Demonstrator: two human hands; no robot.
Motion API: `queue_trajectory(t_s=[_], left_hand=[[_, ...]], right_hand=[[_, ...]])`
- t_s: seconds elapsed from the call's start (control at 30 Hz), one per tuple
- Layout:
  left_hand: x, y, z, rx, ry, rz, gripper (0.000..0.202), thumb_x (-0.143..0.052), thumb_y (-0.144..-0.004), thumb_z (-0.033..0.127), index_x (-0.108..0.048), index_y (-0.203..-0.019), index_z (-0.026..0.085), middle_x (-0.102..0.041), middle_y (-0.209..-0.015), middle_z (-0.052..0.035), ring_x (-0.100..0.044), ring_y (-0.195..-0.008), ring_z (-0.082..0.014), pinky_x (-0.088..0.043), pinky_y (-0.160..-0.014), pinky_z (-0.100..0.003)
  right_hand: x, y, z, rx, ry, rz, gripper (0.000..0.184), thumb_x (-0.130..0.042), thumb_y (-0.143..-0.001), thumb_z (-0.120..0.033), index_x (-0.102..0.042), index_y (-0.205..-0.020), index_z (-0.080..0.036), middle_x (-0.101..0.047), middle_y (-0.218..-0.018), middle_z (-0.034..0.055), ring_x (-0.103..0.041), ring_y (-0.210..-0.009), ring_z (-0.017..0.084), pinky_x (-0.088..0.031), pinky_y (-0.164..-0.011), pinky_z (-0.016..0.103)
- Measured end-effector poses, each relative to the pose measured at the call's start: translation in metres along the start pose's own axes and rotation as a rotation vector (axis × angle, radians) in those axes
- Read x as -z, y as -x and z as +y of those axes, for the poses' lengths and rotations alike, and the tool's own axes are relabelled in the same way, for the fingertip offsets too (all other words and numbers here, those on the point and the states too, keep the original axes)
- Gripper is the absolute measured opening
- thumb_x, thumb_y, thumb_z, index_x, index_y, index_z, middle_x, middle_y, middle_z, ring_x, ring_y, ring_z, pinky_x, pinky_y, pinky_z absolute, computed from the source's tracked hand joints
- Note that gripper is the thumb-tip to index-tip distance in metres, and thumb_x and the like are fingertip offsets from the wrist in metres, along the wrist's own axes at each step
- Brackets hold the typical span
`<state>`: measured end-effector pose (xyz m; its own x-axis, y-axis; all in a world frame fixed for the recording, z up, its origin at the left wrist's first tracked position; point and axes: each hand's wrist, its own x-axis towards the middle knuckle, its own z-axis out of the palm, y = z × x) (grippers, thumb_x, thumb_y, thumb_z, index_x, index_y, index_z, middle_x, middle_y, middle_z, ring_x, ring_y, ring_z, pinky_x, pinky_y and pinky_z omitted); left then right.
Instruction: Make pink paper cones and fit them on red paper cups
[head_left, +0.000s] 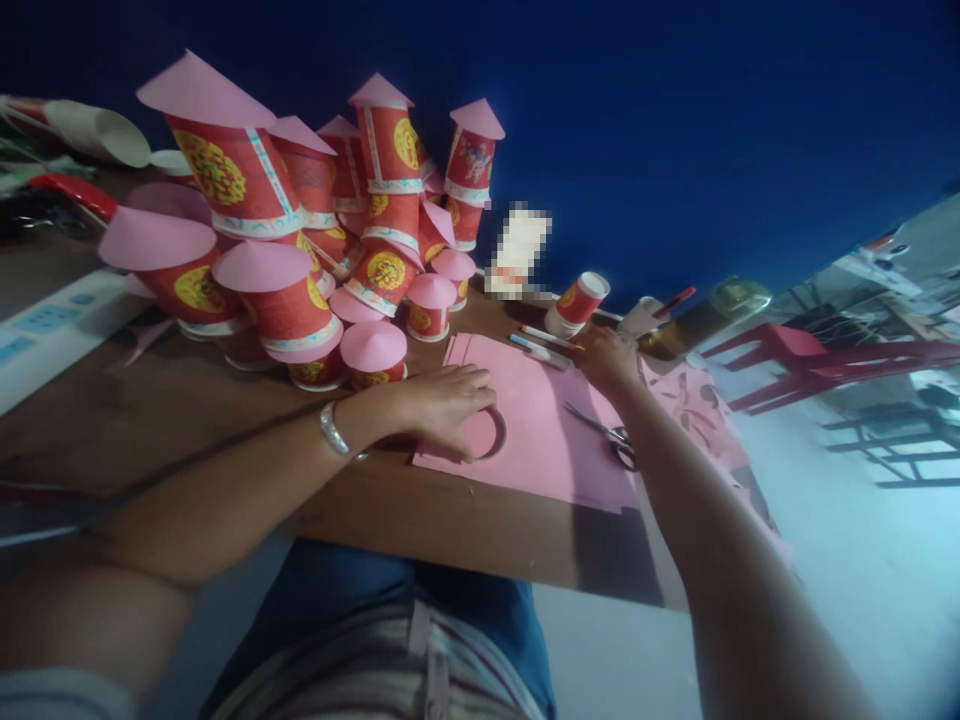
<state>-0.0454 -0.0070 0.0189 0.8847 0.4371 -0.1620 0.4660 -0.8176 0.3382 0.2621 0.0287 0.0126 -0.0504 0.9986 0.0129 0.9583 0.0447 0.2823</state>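
My left hand (450,400), with a silver bracelet at the wrist, rests over a round ring (501,436), thumb and fingers spanning its left side. Beneath the ring lie stacked sheets of pink paper (525,400). At the paper's far right edge my right hand (607,358) has curled fingers at the end of a pen with an orange part (551,338); its fingertips are partly hidden. A pale marker (538,350) lies just below that pen. Scissors (616,440) with dark handles lie on the paper, partly behind my right forearm.
Many red paper cups with pink cone roofs (386,268) stand stacked at the left. Upright red cups (581,300) stand beyond my right hand, near a cup holding a red-handled tool (645,315). Pink scraps (694,410) lie right; red stools (795,355) stand beyond.
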Motion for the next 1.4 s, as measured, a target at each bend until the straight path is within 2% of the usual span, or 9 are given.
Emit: queue_trajectory(t_s=[0.27,0.37,0.57,0.73,0.87,1.07,1.13,1.27,1.4], left_hand=[[0.007,0.002,0.006,0.025,-0.015,-0.022,0.054,-0.078,-0.073,0.047,-0.062,-0.114,0.017,-0.055,-0.123,-0.0101,-0.052,-0.116,-0.0262,-0.042,-0.096,-0.033],[0.007,0.002,0.006,0.016,-0.010,-0.016,0.054,-0.079,-0.072,0.047,-0.062,-0.115,0.018,-0.055,-0.124,-0.0098,-0.052,-0.117,-0.0263,-0.043,-0.096,-0.034],[0.003,0.001,0.003,0.003,-0.015,0.017,0.050,-0.079,-0.073,0.046,-0.064,-0.112,0.019,-0.059,-0.121,-0.0086,-0.054,-0.115,-0.0264,-0.042,-0.097,-0.034],[0.001,0.002,0.003,0.010,-0.016,0.030,0.049,-0.077,-0.073,0.043,-0.064,-0.114,0.019,-0.059,-0.122,-0.0086,-0.053,-0.117,-0.0262,-0.042,-0.099,-0.033],[0.002,0.003,0.003,0.003,0.004,0.032,0.048,-0.076,-0.073,0.041,-0.065,-0.114,0.019,-0.059,-0.121,-0.0083,-0.054,-0.117,-0.0260,-0.043,-0.099,-0.034],[0.003,0.003,0.004,0.015,0.014,0.008,0.051,-0.076,-0.074,0.042,-0.064,-0.117,0.019,-0.058,-0.123,-0.0094,-0.054,-0.118,-0.0269,-0.043,-0.100,-0.035],[0.002,0.003,0.004,0.021,0.016,0.008,0.052,-0.077,-0.074,0.042,-0.064,-0.119,0.018,-0.058,-0.124,-0.0096,-0.054,-0.119,-0.0269,-0.042,-0.101,-0.035],[0.002,0.004,0.005,0.033,0.033,0.016,0.055,-0.078,-0.073,0.042,-0.063,-0.122,0.019,-0.056,-0.125,-0.0089,-0.053,-0.120,-0.0262,-0.043,-0.102,-0.034],[0.001,0.004,0.004,0.033,0.036,-0.008,0.059,-0.077,-0.074,0.043,-0.061,-0.126,0.019,-0.056,-0.129,-0.0097,-0.052,-0.125,-0.0263,-0.041,-0.106,-0.034]], right_hand=[[-0.003,0.001,0.002,-0.024,-0.047,0.029,0.032,-0.049,-0.101,-0.026,-0.076,-0.115,-0.019,-0.073,-0.117,0.0149,-0.063,-0.110,0.029,-0.048,-0.079,0.035],[0.002,0.006,0.002,-0.009,-0.077,0.084,0.032,-0.048,-0.100,-0.024,-0.078,-0.107,-0.016,-0.074,-0.113,0.0155,-0.064,-0.107,0.029,-0.049,-0.081,0.035],[0.001,0.022,-0.003,0.073,-0.239,0.199,0.029,-0.053,-0.099,-0.031,-0.077,-0.112,-0.021,-0.075,-0.120,0.0108,-0.066,-0.107,0.028,-0.052,-0.082,0.035],[-0.007,0.027,-0.012,0.167,-0.166,0.211,0.026,-0.060,-0.095,-0.024,-0.076,-0.114,-0.020,-0.073,-0.124,0.0123,-0.061,-0.122,0.031,-0.052,-0.091,0.038],[-0.004,0.029,-0.011,0.181,-0.128,0.208,0.025,-0.056,-0.096,-0.022,-0.076,-0.109,-0.017,-0.074,-0.116,0.0133,-0.063,-0.114,0.030,-0.049,-0.092,0.037],[0.006,0.029,-0.003,0.068,-0.096,0.275,0.031,-0.047,-0.101,-0.028,-0.074,-0.111,-0.016,-0.072,-0.112,0.0152,-0.060,-0.106,0.030,-0.044,-0.084,0.036],[0.004,0.025,0.000,0.042,-0.083,0.261,0.031,-0.047,-0.101,-0.029,-0.074,-0.111,-0.016,-0.072,-0.112,0.0157,-0.059,-0.106,0.030,-0.043,-0.084,0.036],[-0.004,0.019,0.001,0.074,-0.086,0.192,0.031,-0.046,-0.100,-0.025,-0.075,-0.110,-0.017,-0.073,-0.113,0.0151,-0.060,-0.105,0.029,-0.043,-0.080,0.035],[-0.006,0.018,0.000,0.093,-0.093,0.183,0.035,-0.043,-0.102,-0.025,-0.076,-0.109,-0.016,-0.073,-0.115,0.0145,-0.062,-0.105,0.028,-0.044,-0.081,0.034]])
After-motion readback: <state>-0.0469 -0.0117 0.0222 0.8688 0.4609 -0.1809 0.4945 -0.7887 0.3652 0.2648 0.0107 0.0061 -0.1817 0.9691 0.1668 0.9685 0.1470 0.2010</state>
